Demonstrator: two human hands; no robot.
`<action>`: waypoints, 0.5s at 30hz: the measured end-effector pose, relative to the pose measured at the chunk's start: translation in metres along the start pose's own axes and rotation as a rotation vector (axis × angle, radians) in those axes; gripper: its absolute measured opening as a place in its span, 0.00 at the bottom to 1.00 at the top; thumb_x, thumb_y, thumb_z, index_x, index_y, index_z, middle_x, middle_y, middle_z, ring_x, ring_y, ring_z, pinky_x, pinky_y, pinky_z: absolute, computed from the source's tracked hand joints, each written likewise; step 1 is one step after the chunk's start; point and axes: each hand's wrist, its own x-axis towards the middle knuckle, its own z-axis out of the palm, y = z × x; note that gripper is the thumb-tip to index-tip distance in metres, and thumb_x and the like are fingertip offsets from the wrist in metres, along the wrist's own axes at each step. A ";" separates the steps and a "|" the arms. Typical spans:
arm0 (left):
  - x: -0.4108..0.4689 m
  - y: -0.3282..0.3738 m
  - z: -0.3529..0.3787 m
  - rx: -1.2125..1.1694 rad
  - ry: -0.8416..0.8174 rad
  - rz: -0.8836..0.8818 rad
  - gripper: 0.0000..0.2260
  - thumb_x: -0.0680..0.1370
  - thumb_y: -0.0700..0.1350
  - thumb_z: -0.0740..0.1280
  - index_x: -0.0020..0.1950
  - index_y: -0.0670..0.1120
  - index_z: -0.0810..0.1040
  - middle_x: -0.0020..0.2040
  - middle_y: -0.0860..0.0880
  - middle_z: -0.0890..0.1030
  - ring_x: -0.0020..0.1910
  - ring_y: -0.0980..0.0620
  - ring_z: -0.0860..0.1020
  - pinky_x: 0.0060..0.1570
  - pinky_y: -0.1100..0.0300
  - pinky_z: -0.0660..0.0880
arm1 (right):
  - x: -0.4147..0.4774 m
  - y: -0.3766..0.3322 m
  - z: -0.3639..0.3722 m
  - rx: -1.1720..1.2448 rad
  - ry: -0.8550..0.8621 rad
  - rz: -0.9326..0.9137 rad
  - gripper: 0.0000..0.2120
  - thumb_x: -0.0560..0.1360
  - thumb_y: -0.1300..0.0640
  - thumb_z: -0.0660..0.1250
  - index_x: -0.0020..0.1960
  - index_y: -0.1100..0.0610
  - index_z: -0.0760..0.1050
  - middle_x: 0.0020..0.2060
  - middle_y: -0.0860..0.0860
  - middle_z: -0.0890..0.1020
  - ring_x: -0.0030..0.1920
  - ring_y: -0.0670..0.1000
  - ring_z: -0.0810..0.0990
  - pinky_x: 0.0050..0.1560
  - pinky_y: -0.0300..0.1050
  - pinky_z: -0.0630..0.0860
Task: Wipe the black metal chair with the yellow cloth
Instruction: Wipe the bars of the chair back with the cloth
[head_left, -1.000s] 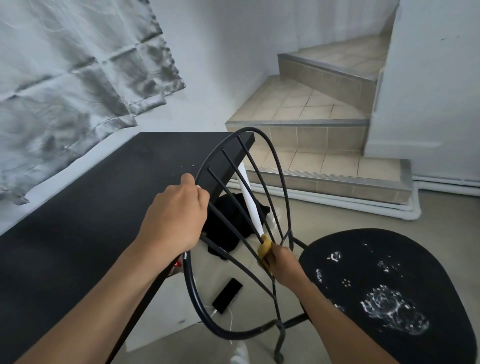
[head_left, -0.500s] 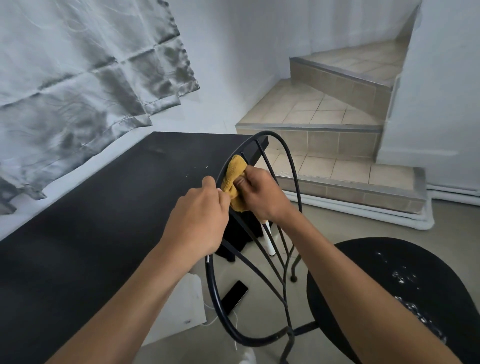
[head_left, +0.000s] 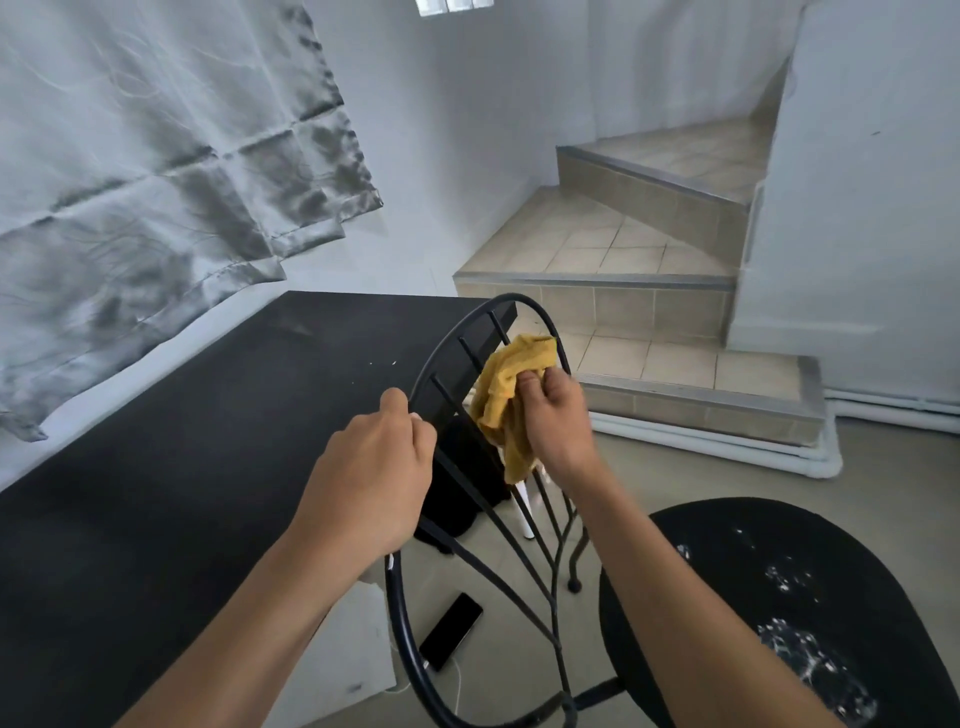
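A black metal chair (head_left: 396, 626) with a hoop back of thin rods stands beside a black bench (head_left: 156, 493), its back towards the camera. The left hand (head_left: 374, 478) is clenched around the hoop's upper left rim. The right hand (head_left: 556, 421) clutches a bunched yellow cloth (head_left: 511, 387), pinning it with curled fingers and thumb against the rods in the upper part of the back, just under the top of the hoop. The round black seat (head_left: 857, 597) at lower right carries white wet-looking spatters. A dark phone (head_left: 451, 631) lies on the floor beneath the back, and beige tiled steps (head_left: 623, 249) rise behind.
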 end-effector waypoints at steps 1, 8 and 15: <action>0.000 0.000 0.000 -0.009 -0.001 0.004 0.13 0.83 0.47 0.48 0.39 0.48 0.61 0.31 0.48 0.71 0.29 0.50 0.71 0.27 0.58 0.62 | 0.009 -0.004 -0.005 0.042 0.060 0.031 0.11 0.84 0.57 0.56 0.47 0.53 0.74 0.43 0.52 0.81 0.48 0.53 0.83 0.53 0.49 0.81; 0.001 -0.002 0.002 -0.025 0.008 0.000 0.13 0.83 0.48 0.48 0.41 0.46 0.63 0.32 0.48 0.72 0.30 0.46 0.71 0.29 0.54 0.65 | 0.063 -0.022 -0.023 0.078 0.446 0.218 0.11 0.83 0.55 0.57 0.44 0.54 0.73 0.39 0.52 0.78 0.42 0.52 0.78 0.43 0.46 0.75; 0.005 -0.004 -0.003 0.063 -0.042 0.029 0.11 0.83 0.48 0.48 0.43 0.47 0.63 0.33 0.50 0.73 0.30 0.51 0.72 0.27 0.59 0.62 | 0.082 -0.042 0.014 -0.187 0.217 0.248 0.14 0.81 0.62 0.53 0.39 0.56 0.71 0.37 0.54 0.77 0.37 0.52 0.75 0.38 0.44 0.72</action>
